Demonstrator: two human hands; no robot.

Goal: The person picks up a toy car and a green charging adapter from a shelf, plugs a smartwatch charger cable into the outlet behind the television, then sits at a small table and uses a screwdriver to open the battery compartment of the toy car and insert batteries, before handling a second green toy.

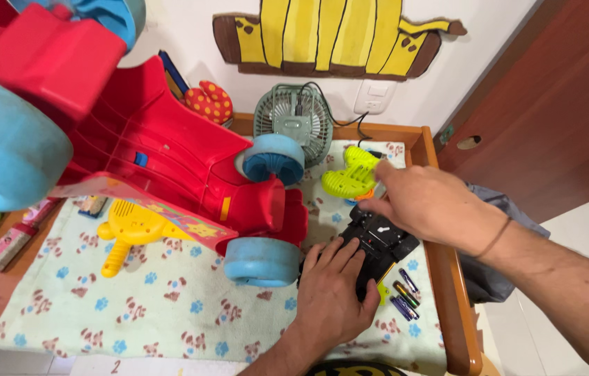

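Head view: left hand [329, 296] fingers spread flat on boxy black plastic toy [381, 247]

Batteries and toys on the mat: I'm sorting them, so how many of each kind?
Loose batteries: 4
Black toy under both hands: 1
Red ride-on car: 1
Yellow plastic toy: 1
Lime-green toy: 1
Total: 8

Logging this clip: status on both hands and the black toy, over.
Left hand flat on black toy, fingers spread. Right hand on its top edge, fingers curled. Loose batteries beside it; red ride-on car crowding the left.
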